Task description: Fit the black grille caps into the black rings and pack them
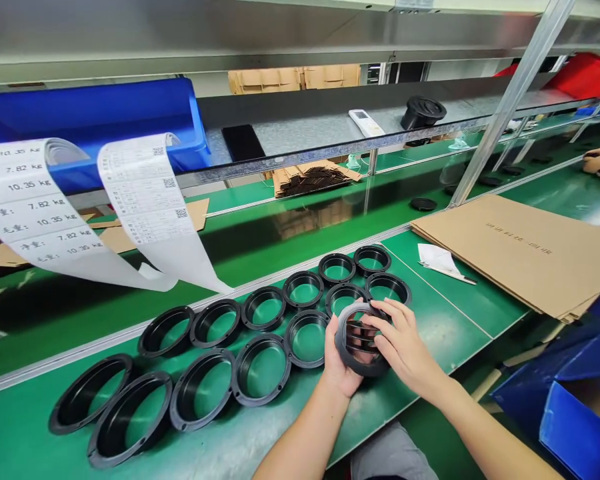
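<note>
A round black air vent [347,339] with slats across its opening is held up over the green table, tilted toward me. My left hand [341,370] grips its rim from the left and below, with the palm partly hidden behind it. From the right, my right hand [405,343] closes on the vent, its bent fingers lying over the slats and rim; its thumb is hard to make out. Several open black rings [261,370] with flanges stand in two rows on the table, some right behind the vent.
Flat cardboard sheets [520,250] lie at right, with white paper [436,257] and a pen [450,272] beside them. Label strips [150,193] hang from a blue bin [196,127] on the shelf. A slanted metal post [510,107] rises at right, above a blue box [575,427].
</note>
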`<state>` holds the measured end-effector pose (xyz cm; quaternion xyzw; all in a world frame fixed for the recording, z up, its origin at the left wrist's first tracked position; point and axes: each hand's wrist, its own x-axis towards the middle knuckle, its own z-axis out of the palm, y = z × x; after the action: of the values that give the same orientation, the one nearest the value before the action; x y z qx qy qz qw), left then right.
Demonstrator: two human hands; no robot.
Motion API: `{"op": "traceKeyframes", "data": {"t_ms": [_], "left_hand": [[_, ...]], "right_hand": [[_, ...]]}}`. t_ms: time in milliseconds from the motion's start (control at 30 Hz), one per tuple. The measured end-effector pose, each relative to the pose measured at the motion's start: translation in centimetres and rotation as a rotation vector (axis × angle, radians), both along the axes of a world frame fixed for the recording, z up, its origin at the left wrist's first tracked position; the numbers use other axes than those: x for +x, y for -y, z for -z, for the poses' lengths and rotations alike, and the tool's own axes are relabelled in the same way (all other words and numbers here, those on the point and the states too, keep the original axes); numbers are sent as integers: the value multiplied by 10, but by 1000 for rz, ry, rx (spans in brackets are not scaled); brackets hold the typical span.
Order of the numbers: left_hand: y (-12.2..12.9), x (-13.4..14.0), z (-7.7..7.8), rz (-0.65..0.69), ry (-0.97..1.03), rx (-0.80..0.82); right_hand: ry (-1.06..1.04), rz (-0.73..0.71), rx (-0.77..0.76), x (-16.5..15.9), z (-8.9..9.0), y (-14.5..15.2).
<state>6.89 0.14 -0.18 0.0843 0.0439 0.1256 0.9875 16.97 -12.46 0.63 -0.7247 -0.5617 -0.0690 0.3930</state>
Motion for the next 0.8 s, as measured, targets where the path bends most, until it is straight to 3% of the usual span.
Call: {"op": "traceKeyframes", "data": {"t_ms": [167,333,500,800], "left_hand": [[-12,-7,-8,-17,137,84],[-28,-9,-18,-69,194,146],[-33,-10,-18,-105,139,140],[-27,-7,-16,-81,15,94]], "right_hand": [[-24,-126,143,0,-24,-17],[-174,-1,340,-4,-32,-19],[-380,28,320,-6,-22,-23],[-369,24,283,-9,-19,-27]]}}
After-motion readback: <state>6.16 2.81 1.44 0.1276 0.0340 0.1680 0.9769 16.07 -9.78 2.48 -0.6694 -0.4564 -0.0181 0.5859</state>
